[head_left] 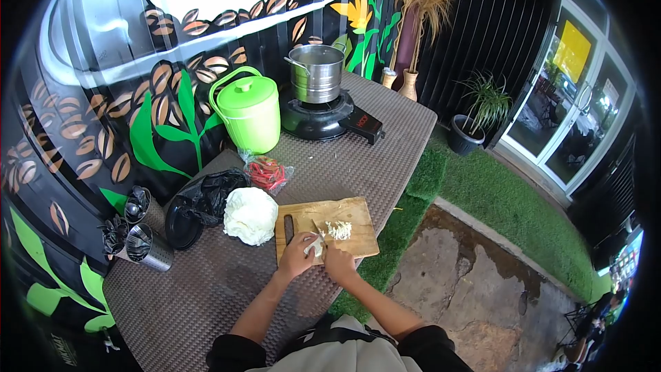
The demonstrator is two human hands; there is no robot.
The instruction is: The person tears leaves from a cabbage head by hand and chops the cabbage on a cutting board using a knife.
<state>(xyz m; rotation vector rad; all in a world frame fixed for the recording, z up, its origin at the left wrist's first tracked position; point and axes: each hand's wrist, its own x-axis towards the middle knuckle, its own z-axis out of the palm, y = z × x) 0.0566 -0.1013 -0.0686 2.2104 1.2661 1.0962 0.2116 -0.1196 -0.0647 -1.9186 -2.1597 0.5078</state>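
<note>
Left hand [297,255]: pinning a white vegetable piece [316,246] on the board
Right hand [339,266]: gripping a knife [318,228] beside that piece
Cutting board [367,237]: under both hands, on the counter [179,310], chopped white bits [339,231] just beyond them
Pale leafy head [250,216]: beyond the left hand, off the board

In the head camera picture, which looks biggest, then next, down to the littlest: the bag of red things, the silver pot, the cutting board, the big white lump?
1. Cutting board
2. Silver pot and white lump: too alike to rank
3. Bag of red things
</note>
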